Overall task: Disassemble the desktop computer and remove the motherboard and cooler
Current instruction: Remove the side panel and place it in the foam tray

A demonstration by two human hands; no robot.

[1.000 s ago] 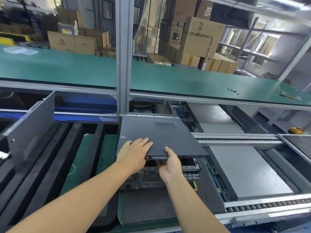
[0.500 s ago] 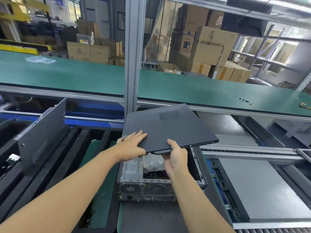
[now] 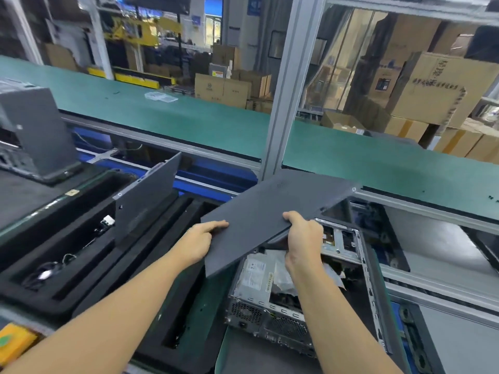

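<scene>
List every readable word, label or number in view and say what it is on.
None reads clearly.
Cardboard box: dark printed characters, too blurred.
White label inside the open computer case: print too small.
Sticker on another box: unreadable.
Blue wall signs: blurred.

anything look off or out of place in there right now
Nothing looks damaged or spilled. The side panel is off the open computer case, held tilted by both hands, left and right. A loose crumpled plastic bag lies inside the case. Another panel stands propped in the foam tray.
</scene>
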